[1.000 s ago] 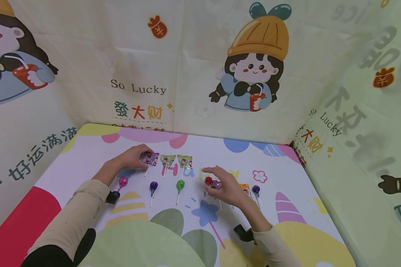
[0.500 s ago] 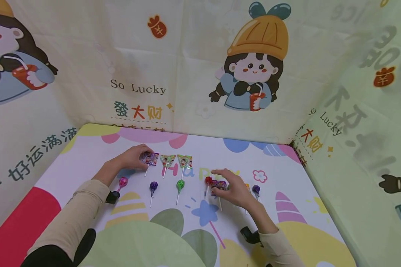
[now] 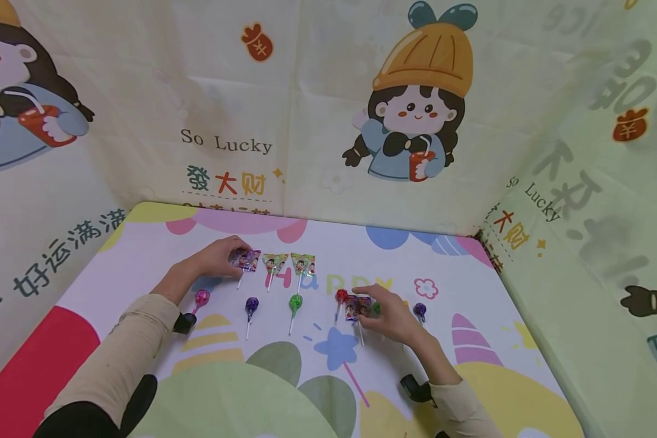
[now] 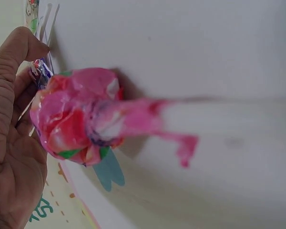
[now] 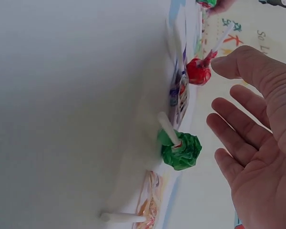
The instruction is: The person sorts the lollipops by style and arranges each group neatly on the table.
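Observation:
At the back left of the table, my left hand (image 3: pixel 222 257) grips the edge of a flat purple-wrapped lollipop (image 3: pixel 249 261); in the left wrist view its wrapper (image 4: pixel 40 72) shows between thumb and fingers. A pink round lollipop (image 4: pixel 76 117) lies close below that hand. My right hand (image 3: pixel 391 315) hovers with parted fingers over the right-hand group, holding nothing. Just left of its thumb lies another flat purple lollipop (image 3: pixel 357 308), with a red round lollipop (image 3: pixel 342 296) beside it. The right wrist view shows a green round lollipop (image 5: pixel 181 151) under the palm and an orange-wrapped one (image 5: pixel 150 198).
Two flat green-wrapped lollipops (image 3: pixel 303 265) lie right of the left hand. In front are a purple round lollipop (image 3: pixel 252 306) and a green one (image 3: pixel 295 303). Another dark purple lollipop (image 3: pixel 420 311) lies right of my right hand. A printed cloth wall (image 3: pixel 317 121) stands behind the table.
My right hand has drawn away to the right from the flat purple lollipop, which is now more exposed. A bit of green lollipop shows beside its thumb. The left hand stays put.

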Demonstrator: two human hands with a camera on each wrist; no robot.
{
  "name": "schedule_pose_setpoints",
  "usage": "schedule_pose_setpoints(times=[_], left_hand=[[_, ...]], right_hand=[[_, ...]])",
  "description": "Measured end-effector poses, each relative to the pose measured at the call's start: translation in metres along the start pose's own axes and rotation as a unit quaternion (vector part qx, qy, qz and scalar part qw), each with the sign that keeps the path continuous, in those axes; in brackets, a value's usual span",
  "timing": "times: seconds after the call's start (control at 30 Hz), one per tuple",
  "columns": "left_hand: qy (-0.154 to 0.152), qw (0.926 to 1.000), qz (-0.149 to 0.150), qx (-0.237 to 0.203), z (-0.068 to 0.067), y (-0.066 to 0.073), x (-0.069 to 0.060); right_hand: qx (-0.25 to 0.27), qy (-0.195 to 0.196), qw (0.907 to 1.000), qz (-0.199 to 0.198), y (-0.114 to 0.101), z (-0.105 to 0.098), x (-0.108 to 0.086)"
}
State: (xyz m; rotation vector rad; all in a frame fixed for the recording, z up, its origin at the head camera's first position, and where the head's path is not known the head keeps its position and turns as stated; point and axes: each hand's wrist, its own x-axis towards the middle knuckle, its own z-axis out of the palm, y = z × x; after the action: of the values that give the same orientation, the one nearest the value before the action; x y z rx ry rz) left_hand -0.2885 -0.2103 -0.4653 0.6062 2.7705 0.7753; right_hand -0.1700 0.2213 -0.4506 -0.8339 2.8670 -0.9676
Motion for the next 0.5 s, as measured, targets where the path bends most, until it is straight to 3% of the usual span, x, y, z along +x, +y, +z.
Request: schedule_pose_setpoints(times=[0.5], left_hand=[[-0.004, 0.9999, -0.014, -0.005, -0.0002, 0.0008, -0.0004]], right_hand=[[-0.016, -0.031, 0.9993, 0.010, 0.0075, 0.0039, 0.0014]])
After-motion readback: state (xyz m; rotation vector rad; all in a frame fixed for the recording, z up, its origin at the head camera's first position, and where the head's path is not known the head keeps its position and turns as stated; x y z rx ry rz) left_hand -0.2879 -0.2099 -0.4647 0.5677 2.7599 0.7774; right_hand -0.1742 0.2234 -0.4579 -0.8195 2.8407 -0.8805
